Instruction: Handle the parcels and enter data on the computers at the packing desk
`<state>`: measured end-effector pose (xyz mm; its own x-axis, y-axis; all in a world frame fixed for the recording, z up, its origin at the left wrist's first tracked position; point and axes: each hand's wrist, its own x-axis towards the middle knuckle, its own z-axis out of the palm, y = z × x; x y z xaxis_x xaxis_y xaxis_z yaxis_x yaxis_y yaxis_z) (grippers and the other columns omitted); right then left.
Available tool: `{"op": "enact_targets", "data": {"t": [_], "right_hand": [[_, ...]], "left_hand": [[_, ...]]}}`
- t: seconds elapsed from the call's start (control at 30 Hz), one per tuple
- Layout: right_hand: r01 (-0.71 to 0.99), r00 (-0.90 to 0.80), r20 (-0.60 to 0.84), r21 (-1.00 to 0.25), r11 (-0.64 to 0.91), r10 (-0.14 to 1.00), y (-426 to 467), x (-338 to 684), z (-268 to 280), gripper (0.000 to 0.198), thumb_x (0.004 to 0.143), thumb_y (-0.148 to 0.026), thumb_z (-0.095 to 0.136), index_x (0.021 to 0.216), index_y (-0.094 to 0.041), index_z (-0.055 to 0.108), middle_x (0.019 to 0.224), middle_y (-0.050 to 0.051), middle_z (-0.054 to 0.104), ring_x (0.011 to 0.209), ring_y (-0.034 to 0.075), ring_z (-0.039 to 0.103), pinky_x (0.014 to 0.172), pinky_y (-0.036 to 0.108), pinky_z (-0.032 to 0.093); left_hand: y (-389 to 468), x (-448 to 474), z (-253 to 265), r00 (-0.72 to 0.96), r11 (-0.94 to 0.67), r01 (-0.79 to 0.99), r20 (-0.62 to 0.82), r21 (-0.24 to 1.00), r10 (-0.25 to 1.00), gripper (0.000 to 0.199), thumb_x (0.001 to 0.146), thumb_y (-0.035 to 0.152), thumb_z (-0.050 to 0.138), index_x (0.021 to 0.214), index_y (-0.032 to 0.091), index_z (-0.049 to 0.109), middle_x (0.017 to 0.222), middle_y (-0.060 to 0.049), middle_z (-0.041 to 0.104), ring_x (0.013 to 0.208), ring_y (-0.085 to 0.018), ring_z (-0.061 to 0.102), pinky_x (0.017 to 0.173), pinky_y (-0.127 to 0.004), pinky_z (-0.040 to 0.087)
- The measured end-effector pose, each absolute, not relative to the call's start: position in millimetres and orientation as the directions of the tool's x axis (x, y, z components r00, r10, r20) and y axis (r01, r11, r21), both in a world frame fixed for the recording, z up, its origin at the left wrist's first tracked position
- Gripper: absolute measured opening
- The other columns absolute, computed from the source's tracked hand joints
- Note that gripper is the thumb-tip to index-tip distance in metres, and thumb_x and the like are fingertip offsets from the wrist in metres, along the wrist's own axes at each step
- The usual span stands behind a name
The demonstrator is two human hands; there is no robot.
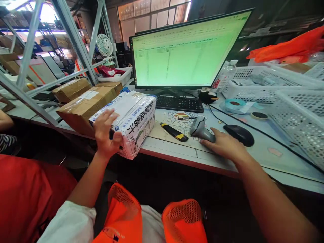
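Observation:
A white parcel (131, 111) with blue and black printing, wrapped in clear film, lies at the desk's front edge and juts a little over it. My left hand (107, 131) is at its near left end, fingers apart and curved, seeming to touch its surface. On the right, my right hand (225, 143) has the handle end of a grey barcode scanner (201, 130) between thumb and fingers; the scanner lies on the desk mat. Between parcel and scanner rest a black and yellow utility knife (174, 131) and a pen (186, 118).
Behind are a keyboard (179, 104) and a lit monitor (177, 60). A black mouse (239, 135) sits beside my right hand. White baskets (298, 118) and a tape roll (234, 104) stand right. Cardboard boxes (88, 104) and a metal frame (73, 40) stand left; another person is near.

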<state>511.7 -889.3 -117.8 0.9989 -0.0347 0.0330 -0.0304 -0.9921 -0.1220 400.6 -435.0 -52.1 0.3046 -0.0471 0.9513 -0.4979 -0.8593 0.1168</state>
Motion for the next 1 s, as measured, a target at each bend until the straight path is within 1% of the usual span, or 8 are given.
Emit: {"op": "enact_targets", "data": {"t": [0.1,0.23,0.3,0.47,0.6,0.77,0.9,1.0], "right_hand": [[-0.042,0.998,0.037,-0.015,-0.999,-0.043,-869.9,510.9,-122.5,0.074,0.091,-0.051,0.052,0.150,-0.008,0.051,0.130,0.028,0.067,0.118,0.043,0.065,0.093,0.056,0.055],[-0.066,0.998,0.018,-0.031,-0.997,-0.066,-854.9,513.5,-109.5,0.063,0.088,-0.045,0.051,0.138,-0.008,0.060,0.114,0.027,0.073,0.104,0.043,0.070,0.084,0.053,0.056],[0.003,1.000,0.001,-0.118,-0.993,0.003,-854.0,507.9,-96.5,0.056,0.085,-0.048,0.054,0.128,-0.015,0.067,0.100,0.021,0.076,0.093,0.042,0.072,0.079,0.053,0.056],[0.402,0.885,0.053,-0.589,-0.701,0.463,-839.3,471.2,-61.6,0.038,0.076,-0.054,0.067,0.107,-0.034,0.075,0.094,0.006,0.078,0.086,0.035,0.072,0.077,0.049,0.060],[0.433,0.839,0.045,-0.658,-0.615,0.543,-818.7,457.8,-50.8,0.034,0.080,-0.053,0.066,0.106,-0.034,0.075,0.100,0.003,0.079,0.089,0.030,0.073,0.079,0.044,0.061],[0.410,0.895,0.101,-0.573,-0.709,0.435,-831.5,485.8,-71.3,0.038,0.078,-0.052,0.065,0.109,-0.031,0.073,0.100,0.005,0.080,0.091,0.032,0.075,0.082,0.044,0.060],[0.179,0.982,0.118,-0.294,-0.939,0.150,-871.0,519.4,-96.0,0.048,0.081,-0.057,0.056,0.115,-0.026,0.071,0.091,0.012,0.078,0.089,0.039,0.074,0.075,0.047,0.057],[-0.003,0.994,0.105,-0.114,-0.993,-0.015,-895.3,532.7,-111.5,0.058,0.089,-0.058,0.044,0.125,-0.020,0.068,0.095,0.018,0.077,0.090,0.043,0.074,0.075,0.052,0.057]], "left_hand": [[-445.3,414.5,-51.8,0.288,-0.849,-0.517,0.956,0.106,-0.056,0.046,0.108,0.050,0.034,0.113,0.024,0.072,0.115,-0.009,0.078,0.116,-0.029,0.071,0.110,-0.051,0.043],[-446.8,416.9,-56.3,0.279,-0.854,-0.500,0.960,0.143,-0.002,0.048,0.107,0.053,0.035,0.104,0.023,0.073,0.108,-0.008,0.080,0.110,-0.028,0.073,0.103,-0.050,0.045],[-446.4,416.1,-56.9,0.297,-0.865,-0.473,0.955,0.168,0.023,0.053,0.107,0.057,0.034,0.099,0.023,0.074,0.107,-0.008,0.080,0.108,-0.028,0.074,0.102,-0.049,0.046],[-447.9,417.2,-57.7,0.295,-0.868,-0.457,0.954,0.194,0.058,0.054,0.106,0.058,0.035,0.096,0.024,0.074,0.104,-0.008,0.081,0.106,-0.028,0.074,0.102,-0.049,0.047],[-448.2,416.7,-58.4,0.310,-0.876,-0.434,0.948,0.211,0.075,0.057,0.106,0.061,0.034,0.095,0.024,0.075,0.104,-0.008,0.081,0.106,-0.028,0.074,0.102,-0.049,0.047],[-447.2,414.6,-56.7,0.288,-0.853,-0.496,0.957,0.163,0.015,0.045,0.107,0.051,0.038,0.101,0.024,0.074,0.106,-0.009,0.081,0.106,-0.028,0.074,0.100,-0.048,0.047],[-446.5,414.8,-56.7,0.277,-0.847,-0.508,0.961,0.154,0.008,0.041,0.107,0.047,0.040,0.104,0.024,0.073,0.108,-0.009,0.080,0.108,-0.028,0.074,0.100,-0.048,0.047],[-445.8,415.1,-57.5,0.270,-0.844,-0.514,0.963,0.151,0.008,0.040,0.107,0.047,0.040,0.104,0.025,0.073,0.108,-0.009,0.080,0.108,-0.028,0.074,0.098,-0.048,0.047]]}}
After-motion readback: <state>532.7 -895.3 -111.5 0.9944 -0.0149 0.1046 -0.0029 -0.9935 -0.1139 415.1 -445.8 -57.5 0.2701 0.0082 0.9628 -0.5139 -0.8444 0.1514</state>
